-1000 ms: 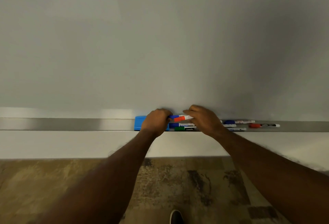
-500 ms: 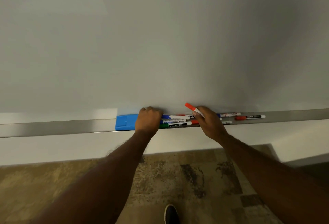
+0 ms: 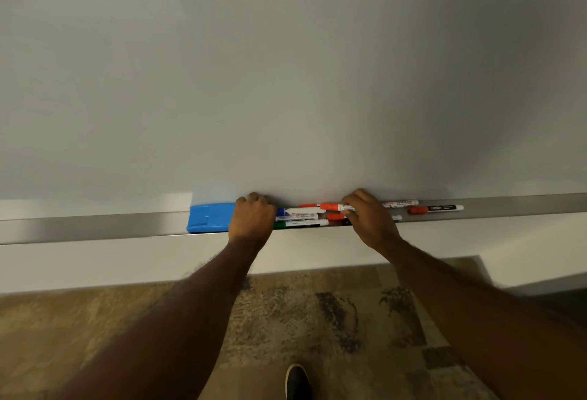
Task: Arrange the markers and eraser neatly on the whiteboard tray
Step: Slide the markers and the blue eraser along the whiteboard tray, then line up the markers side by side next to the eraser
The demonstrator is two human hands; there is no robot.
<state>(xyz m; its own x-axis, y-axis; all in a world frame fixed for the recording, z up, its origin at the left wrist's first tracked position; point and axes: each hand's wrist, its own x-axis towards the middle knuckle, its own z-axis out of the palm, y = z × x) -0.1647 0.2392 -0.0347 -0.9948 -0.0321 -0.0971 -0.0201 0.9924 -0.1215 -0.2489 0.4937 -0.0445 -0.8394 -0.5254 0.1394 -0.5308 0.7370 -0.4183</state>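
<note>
On the metal whiteboard tray [image 3: 95,226] the blue eraser [image 3: 209,218] lay at the left, its right end under my left hand [image 3: 252,220], whose fingers were curled down over the eraser's right end and the caps of the markers beside it; whether it gripped anything I could not tell. Just right of it lay a blue-capped marker [image 3: 298,211], a second white marker [image 3: 297,217] and a green marker [image 3: 298,224], side by side. My right hand [image 3: 370,220] was closed on an orange-capped marker [image 3: 333,207] lying level. Farther right lay a marker with a black label [image 3: 436,208]
</note>
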